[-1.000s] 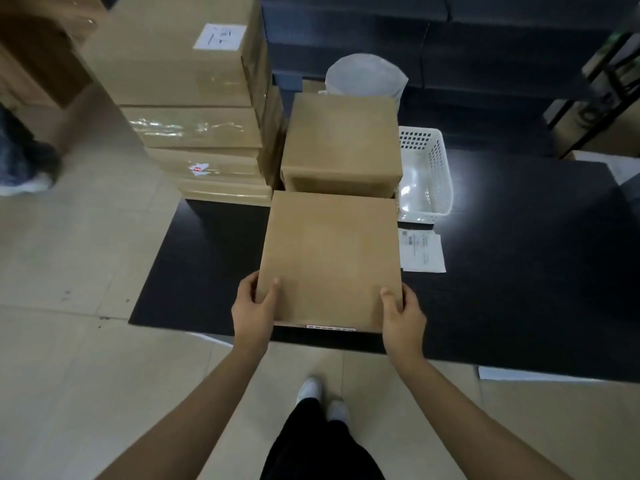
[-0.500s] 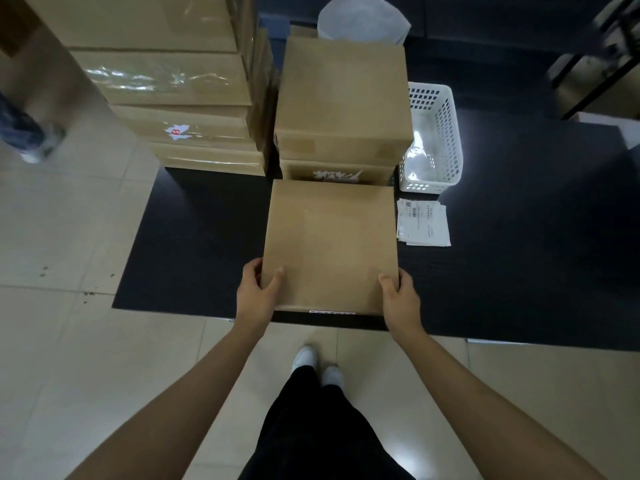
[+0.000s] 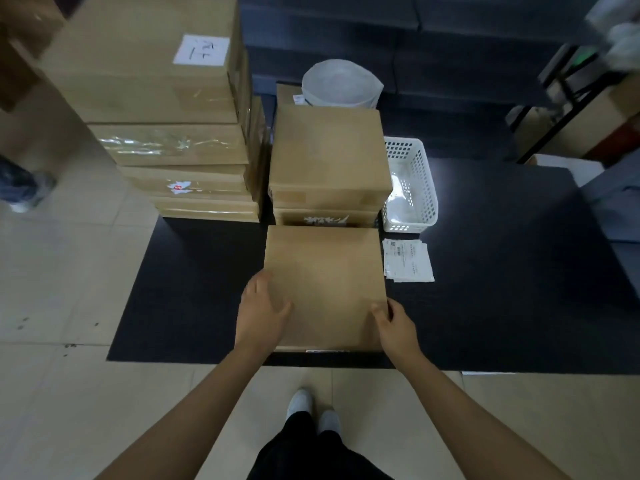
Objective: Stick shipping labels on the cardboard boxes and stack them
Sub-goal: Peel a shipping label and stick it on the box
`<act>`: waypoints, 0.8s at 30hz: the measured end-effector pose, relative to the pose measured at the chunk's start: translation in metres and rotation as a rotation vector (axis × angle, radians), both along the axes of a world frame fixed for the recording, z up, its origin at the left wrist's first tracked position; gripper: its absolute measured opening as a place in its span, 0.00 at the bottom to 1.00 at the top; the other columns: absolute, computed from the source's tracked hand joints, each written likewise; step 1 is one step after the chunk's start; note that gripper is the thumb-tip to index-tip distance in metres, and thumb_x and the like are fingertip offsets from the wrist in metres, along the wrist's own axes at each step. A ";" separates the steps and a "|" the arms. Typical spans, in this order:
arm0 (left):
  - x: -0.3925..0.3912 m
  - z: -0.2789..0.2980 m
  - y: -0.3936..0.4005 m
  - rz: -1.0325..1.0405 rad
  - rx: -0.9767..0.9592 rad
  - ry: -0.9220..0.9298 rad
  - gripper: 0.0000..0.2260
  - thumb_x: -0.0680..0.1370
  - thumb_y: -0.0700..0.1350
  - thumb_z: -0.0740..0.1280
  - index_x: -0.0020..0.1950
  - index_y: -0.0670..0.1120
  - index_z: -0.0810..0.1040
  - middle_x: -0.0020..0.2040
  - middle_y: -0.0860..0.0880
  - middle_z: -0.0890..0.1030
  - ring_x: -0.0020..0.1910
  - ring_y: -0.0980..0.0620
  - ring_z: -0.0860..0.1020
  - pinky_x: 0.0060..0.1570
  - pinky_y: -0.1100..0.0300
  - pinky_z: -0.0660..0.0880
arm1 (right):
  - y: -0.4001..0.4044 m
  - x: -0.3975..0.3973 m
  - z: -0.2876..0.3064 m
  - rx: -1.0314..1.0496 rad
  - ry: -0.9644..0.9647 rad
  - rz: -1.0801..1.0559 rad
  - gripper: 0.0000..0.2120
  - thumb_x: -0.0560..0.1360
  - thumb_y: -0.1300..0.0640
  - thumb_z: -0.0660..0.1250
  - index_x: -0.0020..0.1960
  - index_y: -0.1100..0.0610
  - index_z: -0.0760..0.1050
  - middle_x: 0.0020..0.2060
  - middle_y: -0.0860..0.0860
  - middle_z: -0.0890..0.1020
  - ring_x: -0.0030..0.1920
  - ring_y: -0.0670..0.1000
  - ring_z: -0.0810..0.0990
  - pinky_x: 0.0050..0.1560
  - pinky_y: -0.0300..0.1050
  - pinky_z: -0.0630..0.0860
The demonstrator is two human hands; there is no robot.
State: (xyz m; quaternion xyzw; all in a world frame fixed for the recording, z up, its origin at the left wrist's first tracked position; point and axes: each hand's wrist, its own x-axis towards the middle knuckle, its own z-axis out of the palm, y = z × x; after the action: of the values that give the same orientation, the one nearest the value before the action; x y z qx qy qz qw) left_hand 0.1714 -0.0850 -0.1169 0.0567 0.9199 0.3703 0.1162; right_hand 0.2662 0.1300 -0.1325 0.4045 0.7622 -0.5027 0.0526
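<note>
My L hand [image 3: 261, 315] & R hand [image 3: 398, 323] grip the near corners of the box [image 3: 325, 285] on the desk [image 3: 502, 289], fingers wrapped over its edges. Labels [image 3: 408, 259] lie just beyond my R fingers; basket [image 3: 412, 188] farther past them.

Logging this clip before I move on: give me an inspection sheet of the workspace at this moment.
Surface: black table, on a tiled floor.
Job's things: front cardboard box flat near the table's front edge, top bare; loose shipping labels beside it on the right; short box stack behind it; tall box stack at the far left.
Clutter: white basket; white roll at the back.
Hands: left hand and right hand on the front box's near corners.
Cables: nothing seen.
Surroundings: dark shelving behind.
</note>
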 end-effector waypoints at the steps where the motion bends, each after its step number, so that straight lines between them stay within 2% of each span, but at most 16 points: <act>1: -0.004 0.005 0.006 -0.061 -0.089 0.069 0.24 0.76 0.45 0.66 0.71 0.45 0.65 0.69 0.47 0.69 0.68 0.48 0.67 0.68 0.52 0.65 | 0.002 -0.001 0.002 0.025 0.008 0.005 0.23 0.80 0.48 0.60 0.71 0.58 0.66 0.63 0.55 0.75 0.60 0.52 0.74 0.62 0.48 0.72; 5: -0.019 0.023 0.038 -0.267 -0.262 0.179 0.21 0.78 0.49 0.61 0.71 0.48 0.66 0.70 0.49 0.68 0.70 0.49 0.65 0.70 0.53 0.57 | 0.018 -0.002 0.005 0.160 0.004 0.005 0.19 0.81 0.51 0.59 0.67 0.60 0.71 0.61 0.56 0.77 0.60 0.52 0.75 0.59 0.44 0.70; 12: -0.031 0.033 0.107 -0.503 -0.367 0.267 0.20 0.79 0.50 0.59 0.70 0.49 0.68 0.68 0.50 0.71 0.68 0.50 0.66 0.68 0.56 0.59 | 0.069 -0.001 -0.003 0.299 -0.127 0.090 0.15 0.79 0.57 0.63 0.65 0.60 0.73 0.60 0.57 0.76 0.61 0.54 0.74 0.64 0.48 0.71; 16: -0.039 0.031 0.148 -0.502 -0.463 0.241 0.18 0.78 0.49 0.58 0.68 0.47 0.70 0.66 0.48 0.73 0.64 0.48 0.69 0.64 0.55 0.63 | 0.103 -0.012 -0.016 0.285 -0.175 0.083 0.16 0.78 0.57 0.64 0.65 0.59 0.73 0.61 0.56 0.74 0.61 0.54 0.74 0.62 0.46 0.71; 20: -0.046 0.029 0.186 -0.435 -0.527 0.200 0.17 0.79 0.50 0.58 0.66 0.47 0.71 0.62 0.48 0.75 0.61 0.47 0.72 0.61 0.54 0.64 | 0.133 -0.032 -0.029 0.162 -0.192 -0.029 0.18 0.77 0.57 0.67 0.65 0.61 0.72 0.62 0.57 0.75 0.60 0.54 0.75 0.57 0.42 0.72; 24: -0.050 0.023 0.219 -0.426 -0.560 0.213 0.15 0.78 0.49 0.58 0.63 0.48 0.72 0.60 0.49 0.76 0.58 0.47 0.74 0.56 0.55 0.66 | 0.154 -0.057 -0.037 0.100 -0.188 -0.076 0.22 0.74 0.55 0.70 0.66 0.60 0.72 0.63 0.56 0.73 0.60 0.55 0.75 0.58 0.49 0.76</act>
State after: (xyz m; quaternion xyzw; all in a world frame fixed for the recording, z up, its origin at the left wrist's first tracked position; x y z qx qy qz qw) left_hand 0.1213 0.1341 -0.0943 0.2513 0.9601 0.0634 0.1051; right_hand 0.2091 0.2836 -0.1695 0.4808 0.7621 -0.4253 0.0846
